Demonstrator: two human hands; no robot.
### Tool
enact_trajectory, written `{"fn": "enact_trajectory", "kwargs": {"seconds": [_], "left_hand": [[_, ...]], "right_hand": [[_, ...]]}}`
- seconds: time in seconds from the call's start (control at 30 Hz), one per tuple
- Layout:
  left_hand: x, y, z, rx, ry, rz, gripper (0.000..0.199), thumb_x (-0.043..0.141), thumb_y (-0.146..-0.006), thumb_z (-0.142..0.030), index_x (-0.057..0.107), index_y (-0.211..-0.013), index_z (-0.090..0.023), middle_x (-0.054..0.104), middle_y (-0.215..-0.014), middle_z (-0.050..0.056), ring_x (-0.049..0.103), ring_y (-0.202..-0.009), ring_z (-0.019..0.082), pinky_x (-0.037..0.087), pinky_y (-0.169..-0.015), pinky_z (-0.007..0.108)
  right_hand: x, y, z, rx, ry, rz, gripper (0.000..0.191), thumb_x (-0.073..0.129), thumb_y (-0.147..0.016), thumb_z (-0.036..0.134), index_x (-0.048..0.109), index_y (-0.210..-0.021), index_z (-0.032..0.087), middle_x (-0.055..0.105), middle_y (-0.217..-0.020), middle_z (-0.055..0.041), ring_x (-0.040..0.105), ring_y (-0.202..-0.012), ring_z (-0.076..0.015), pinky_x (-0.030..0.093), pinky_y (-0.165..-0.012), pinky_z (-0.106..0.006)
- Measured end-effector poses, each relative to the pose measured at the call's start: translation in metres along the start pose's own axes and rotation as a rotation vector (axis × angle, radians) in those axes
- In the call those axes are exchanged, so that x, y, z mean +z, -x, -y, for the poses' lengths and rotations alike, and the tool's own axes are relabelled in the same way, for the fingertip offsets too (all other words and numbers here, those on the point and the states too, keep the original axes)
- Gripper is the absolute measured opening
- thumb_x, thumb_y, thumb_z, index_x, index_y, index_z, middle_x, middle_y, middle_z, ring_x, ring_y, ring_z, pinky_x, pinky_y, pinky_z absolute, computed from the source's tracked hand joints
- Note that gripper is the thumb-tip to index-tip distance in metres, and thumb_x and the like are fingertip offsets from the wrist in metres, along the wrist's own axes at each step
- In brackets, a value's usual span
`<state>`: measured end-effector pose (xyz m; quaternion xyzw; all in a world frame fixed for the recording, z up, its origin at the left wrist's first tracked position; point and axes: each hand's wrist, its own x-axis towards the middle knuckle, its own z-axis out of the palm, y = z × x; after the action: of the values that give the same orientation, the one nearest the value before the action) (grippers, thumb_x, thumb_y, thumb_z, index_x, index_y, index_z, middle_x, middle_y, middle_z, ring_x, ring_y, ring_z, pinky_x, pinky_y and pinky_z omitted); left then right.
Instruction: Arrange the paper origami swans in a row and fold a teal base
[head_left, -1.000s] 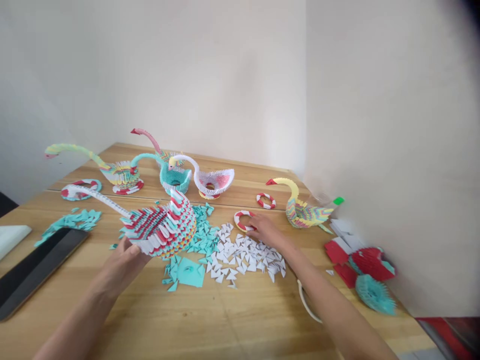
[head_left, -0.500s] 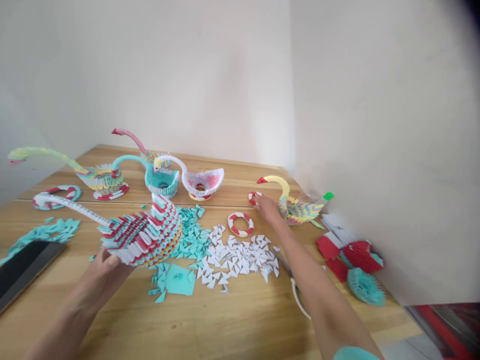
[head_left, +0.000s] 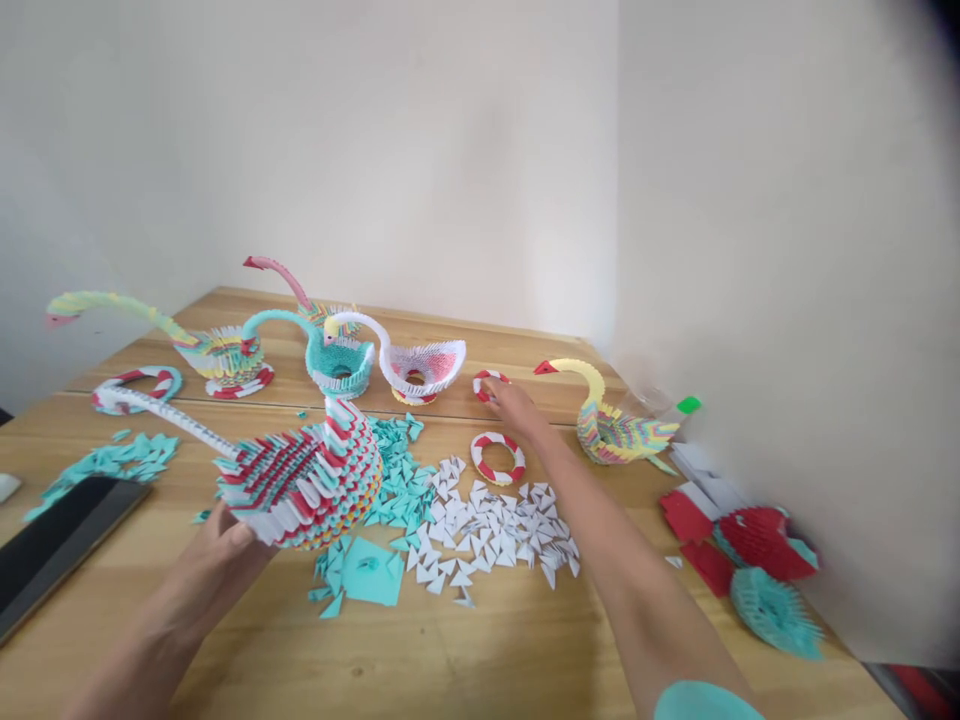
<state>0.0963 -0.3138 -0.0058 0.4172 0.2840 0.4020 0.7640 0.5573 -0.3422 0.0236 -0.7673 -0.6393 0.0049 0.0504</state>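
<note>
My left hand (head_left: pixel 225 545) is closed under a paper swan (head_left: pixel 300 480) with a red, white and teal body and a long pale neck, holding it tilted above the table. Stretched out to the far middle, my right hand (head_left: pixel 514 402) pinches the edge of a small red-and-white paper ring (head_left: pixel 487 384). Nearer to me, a second red-and-white ring (head_left: pixel 498 459) lies flat on the wood. White folded paper triangles (head_left: pixel 495 535) and teal triangles (head_left: pixel 401 475) are heaped between my arms. A teal paper square (head_left: pixel 373 572) lies in front of them.
Further swans stand behind: a white-and-pink one (head_left: pixel 424 368), a teal one (head_left: pixel 341 365) and a yellow-necked one (head_left: pixel 611 430) at right. A phone (head_left: pixel 67 540) lies at left, near a larger ring (head_left: pixel 139 385). Red paper (head_left: pixel 688 515) and a teal piece (head_left: pixel 776 612) line the right edge.
My right hand has carried the small ring leftward, away from the yellow-necked swan. The left hand still holds its swan. The whole view has shifted, and the scissors no longer show.
</note>
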Motion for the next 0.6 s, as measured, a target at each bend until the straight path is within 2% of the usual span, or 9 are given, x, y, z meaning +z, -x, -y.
{"fn": "enact_trajectory", "kwargs": {"seconds": [0.1,0.2,0.4,0.6], "left_hand": [[0.004,0.002,-0.003,0.009,0.008,0.003,0.083,0.089,-0.073,-0.053,0.058,-0.148,-0.036,0.073,-0.134,0.007,0.059,-0.138,0.041,0.045,-0.120,0.058],[0.004,0.002,-0.003,0.004,0.008,0.001,0.083,0.089,-0.073,-0.052,0.058,-0.148,-0.036,0.073,-0.135,0.007,0.057,-0.140,0.041,0.047,-0.119,0.057],[0.002,0.002,-0.002,-0.006,0.021,0.028,0.080,0.092,-0.070,-0.052,0.062,-0.142,-0.031,0.069,-0.140,0.009,0.055,-0.141,0.042,0.051,-0.116,0.053],[0.005,0.002,-0.003,-0.015,0.002,0.037,0.082,0.094,-0.066,-0.057,0.063,-0.138,-0.032,0.069,-0.140,0.009,0.055,-0.142,0.041,0.049,-0.119,0.052]], "right_hand": [[0.002,-0.018,0.012,-0.058,-0.006,0.011,0.024,0.057,-0.099,0.013,0.064,-0.122,0.017,0.072,-0.123,-0.0109,0.067,-0.112,-0.0227,0.046,-0.096,-0.030],[0.007,-0.027,0.014,-0.059,-0.002,0.028,0.028,0.056,-0.101,0.015,0.062,-0.129,0.016,0.074,-0.123,-0.0132,0.068,-0.111,-0.0243,0.048,-0.093,-0.031],[0.015,-0.024,0.006,-0.025,0.011,0.050,0.043,0.061,-0.099,0.014,0.055,-0.142,0.013,0.072,-0.131,-0.0195,0.069,-0.116,-0.0284,0.049,-0.095,-0.034],[0.011,-0.020,0.008,-0.034,0.006,0.061,0.034,0.060,-0.099,0.013,0.060,-0.133,0.012,0.073,-0.126,-0.0172,0.069,-0.111,-0.0263,0.048,-0.093,-0.032]]}}
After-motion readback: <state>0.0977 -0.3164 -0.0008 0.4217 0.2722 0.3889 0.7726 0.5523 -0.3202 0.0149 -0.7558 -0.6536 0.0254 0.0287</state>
